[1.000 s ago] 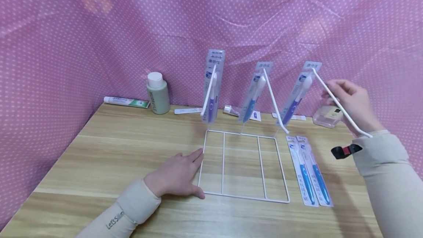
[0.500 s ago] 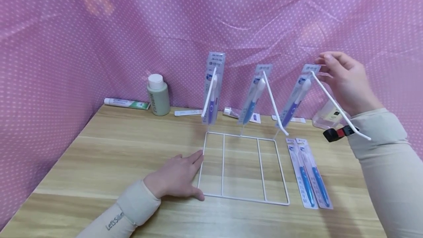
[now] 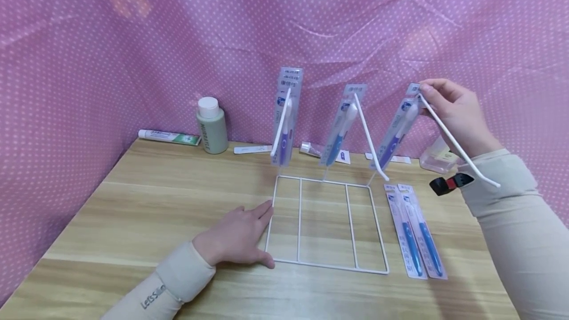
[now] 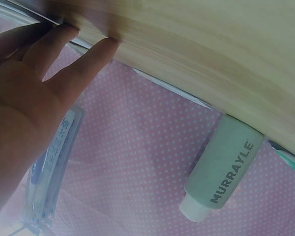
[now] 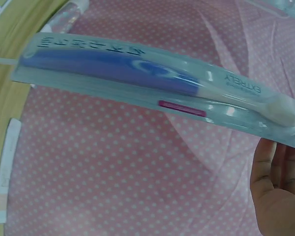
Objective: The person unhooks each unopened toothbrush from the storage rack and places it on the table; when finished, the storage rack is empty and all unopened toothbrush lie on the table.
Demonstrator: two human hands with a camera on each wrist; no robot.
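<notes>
A white wire rack (image 3: 326,221) lies on the wooden table (image 3: 146,201), and three long pegs rise from its far edge. One packed toothbrush hangs on each peg: left (image 3: 286,117), middle (image 3: 341,127), right (image 3: 397,132). My right hand (image 3: 426,94) is up at the right peg and pinches the top card of the right toothbrush pack (image 5: 152,81). My left hand (image 3: 255,226) lies flat on the table with straight fingers, and its fingertips (image 4: 64,34) touch the rack's left edge. Two more toothbrush packs (image 3: 414,231) lie flat to the right of the rack.
A green bottle (image 3: 212,125) and a toothpaste tube (image 3: 169,137) stand at the back left. A clear bottle (image 3: 437,158) sits at the back right behind my right wrist. Small tubes and strips lie along the back edge. Pink dotted cloth (image 3: 133,38) surrounds the table.
My right hand rose from halfway down the right peg to its top and closed on the pack's card. The left hand and the rack stayed where they were.
</notes>
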